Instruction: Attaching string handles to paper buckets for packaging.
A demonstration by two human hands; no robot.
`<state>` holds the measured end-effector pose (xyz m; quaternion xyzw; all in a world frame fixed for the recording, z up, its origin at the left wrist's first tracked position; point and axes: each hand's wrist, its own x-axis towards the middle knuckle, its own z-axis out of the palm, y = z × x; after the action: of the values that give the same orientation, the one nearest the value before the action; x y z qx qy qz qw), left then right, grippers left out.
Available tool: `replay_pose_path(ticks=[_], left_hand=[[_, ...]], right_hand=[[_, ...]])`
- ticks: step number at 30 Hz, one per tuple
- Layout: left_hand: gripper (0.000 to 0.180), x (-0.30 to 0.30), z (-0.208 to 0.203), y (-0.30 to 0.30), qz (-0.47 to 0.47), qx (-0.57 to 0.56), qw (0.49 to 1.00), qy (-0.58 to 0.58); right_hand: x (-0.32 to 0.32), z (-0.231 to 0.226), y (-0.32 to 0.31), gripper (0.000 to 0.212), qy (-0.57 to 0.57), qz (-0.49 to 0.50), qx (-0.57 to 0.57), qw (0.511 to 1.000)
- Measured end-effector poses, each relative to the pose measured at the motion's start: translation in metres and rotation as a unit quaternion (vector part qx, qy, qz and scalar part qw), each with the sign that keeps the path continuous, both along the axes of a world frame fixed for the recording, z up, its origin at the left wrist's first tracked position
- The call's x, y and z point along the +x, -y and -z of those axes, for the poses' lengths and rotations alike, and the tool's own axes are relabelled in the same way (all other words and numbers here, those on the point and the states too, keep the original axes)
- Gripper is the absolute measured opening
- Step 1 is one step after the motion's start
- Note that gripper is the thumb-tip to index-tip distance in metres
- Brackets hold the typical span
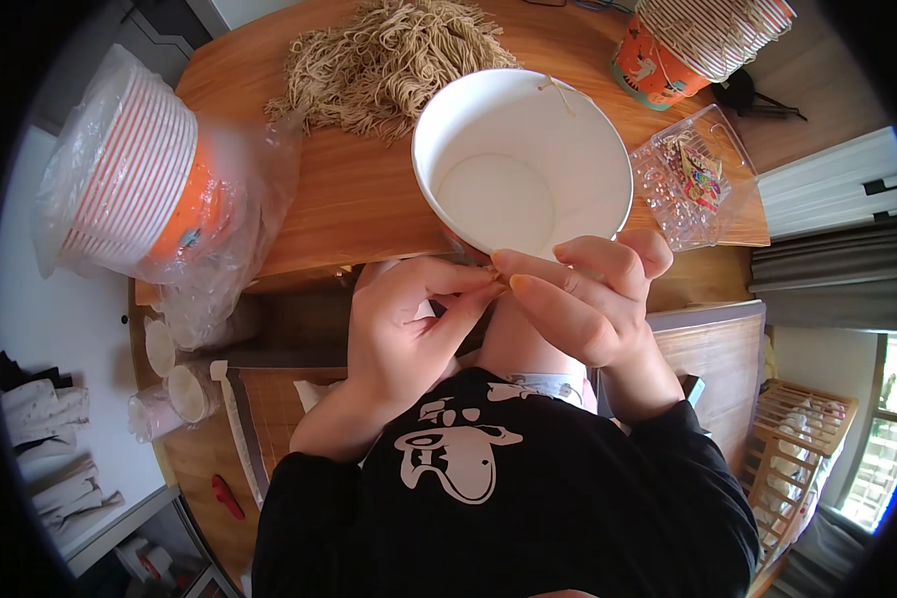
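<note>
A large white-lined paper bucket (521, 135) stands at the near edge of the table, its mouth tilted toward me. A short tan cord (558, 92) is knotted at its far rim. At the near rim, my left hand (406, 314) pinches with thumb and forefinger. My right hand (590, 299) meets it there, thumb and forefinger closed together, its other fingers curled and raised. The fingertips almost touch; between them is something tiny and brownish that I cannot make out. Behind the bucket lies a heap of tan cords (399, 65).
Stacked orange buckets in clear plastic (135, 169) stand at the left. Another bucket stack (668, 60), topped with cords, is at the far right. A clear plastic tray (693, 179) with small colourful pieces sits right of the bucket. A wooden crib (797, 439) stands lower right.
</note>
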<state>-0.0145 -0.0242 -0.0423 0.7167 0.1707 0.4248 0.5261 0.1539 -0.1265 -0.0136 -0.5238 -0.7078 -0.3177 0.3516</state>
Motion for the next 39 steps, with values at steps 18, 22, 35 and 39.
replay_pose_path(ticks=[18, 22, 35, 39], left_hand=[[0.015, 0.005, -0.001, 0.004, -0.038, 0.114, 0.992, -0.050], [0.012, 0.004, 0.002, 0.007, 0.019, -0.044, 0.998, -0.040], [0.007, 0.006, 0.005, 0.011, 0.071, -0.100, 0.992, -0.012], [0.011, 0.005, 0.003, 0.012, 0.073, -0.133, 0.988, 0.007]], right_hand=[[0.001, 0.009, -0.001, 0.040, -0.024, 0.005, 0.039, 0.999], [-0.006, 0.010, -0.002, 0.047, -0.069, 0.026, 0.054, 0.996], [-0.008, 0.014, 0.006, 0.048, -0.082, 0.050, 0.028, 0.995], [-0.011, 0.010, 0.012, 0.045, -0.100, 0.068, -0.020, 0.992]])
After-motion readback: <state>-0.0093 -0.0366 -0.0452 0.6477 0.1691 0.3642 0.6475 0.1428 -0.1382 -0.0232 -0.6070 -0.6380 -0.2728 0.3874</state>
